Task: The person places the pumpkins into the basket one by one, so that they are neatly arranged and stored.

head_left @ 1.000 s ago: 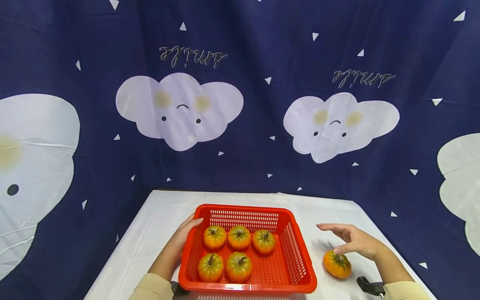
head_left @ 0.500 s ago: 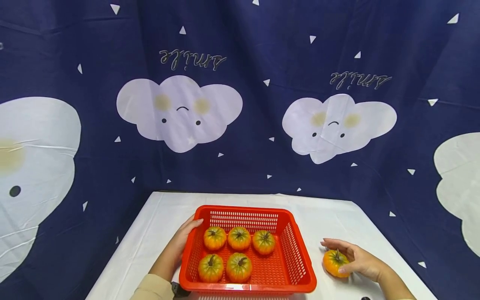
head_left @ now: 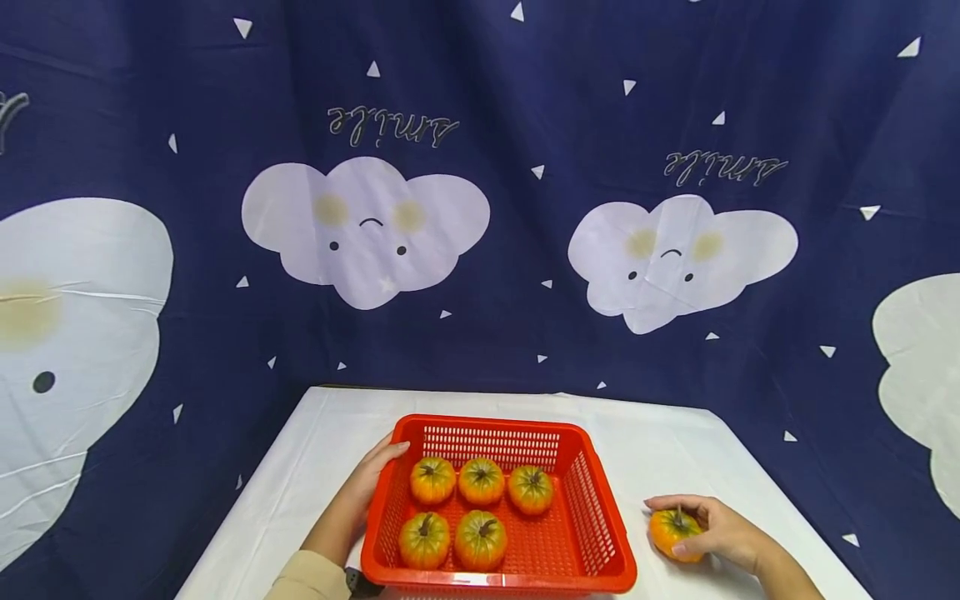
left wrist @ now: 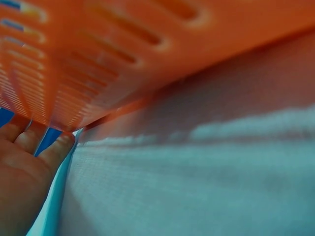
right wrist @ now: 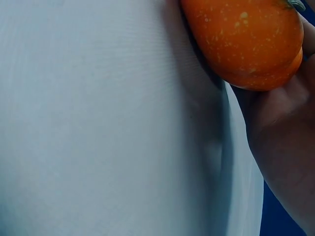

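Observation:
A red plastic basket [head_left: 542, 540] with slotted walls sits on the white-covered table, several small orange-green pumpkins [head_left: 482, 542] inside it. My left hand [head_left: 367, 475] holds the basket's left side, fingertips over the rim in the head view. From the left wrist, that hand [left wrist: 24, 167] shows with its fingers against the outer wall [left wrist: 113, 54]. Right of the basket, my right hand [head_left: 723, 533] grips a single pumpkin [head_left: 667, 531], thumb on the near side and fingers round the far side. Close up in the right wrist view, this pumpkin [right wrist: 246, 42] hides most of the fingers.
The white cloth [head_left: 622, 433] covers the table, which ends at a dark blue curtain [head_left: 517, 333] printed with clouds. Inside the basket, the pumpkins stand toward the left and middle; bare red floor [head_left: 551, 542] shows at the right.
My right hand has come down from above the loose pumpkin and closed its fingers and thumb round it. My left hand stays on the basket, and the basket has not visibly moved.

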Available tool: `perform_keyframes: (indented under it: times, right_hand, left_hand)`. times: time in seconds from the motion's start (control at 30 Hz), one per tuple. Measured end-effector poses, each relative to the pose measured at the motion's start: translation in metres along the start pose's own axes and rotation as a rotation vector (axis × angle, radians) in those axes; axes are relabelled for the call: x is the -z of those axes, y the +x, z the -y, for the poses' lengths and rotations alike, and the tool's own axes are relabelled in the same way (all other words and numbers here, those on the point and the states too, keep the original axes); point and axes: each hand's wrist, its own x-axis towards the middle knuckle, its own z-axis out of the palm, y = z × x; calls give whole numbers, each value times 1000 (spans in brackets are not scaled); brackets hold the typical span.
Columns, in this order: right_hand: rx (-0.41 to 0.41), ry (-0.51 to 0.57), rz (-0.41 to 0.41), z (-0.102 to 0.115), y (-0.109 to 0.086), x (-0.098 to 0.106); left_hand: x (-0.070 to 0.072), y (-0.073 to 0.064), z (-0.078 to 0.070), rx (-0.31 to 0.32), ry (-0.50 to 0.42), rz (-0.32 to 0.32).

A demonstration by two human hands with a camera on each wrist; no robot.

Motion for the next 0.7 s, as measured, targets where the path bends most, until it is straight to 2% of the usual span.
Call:
perform_keyframes:
  times: [0.2, 0.37, 0.7]
  right_hand:
    - [-14, -4, -15, 0, -4, -5]
    - [5, 2, -30, 0, -5, -4]
    - [69, -52, -74, 16, 11, 2]
  left_hand:
    - [1, -4, 4, -1, 4, 4]
    - [1, -4, 7, -7, -9, 16]
    - [0, -2, 4, -29, -16, 12]
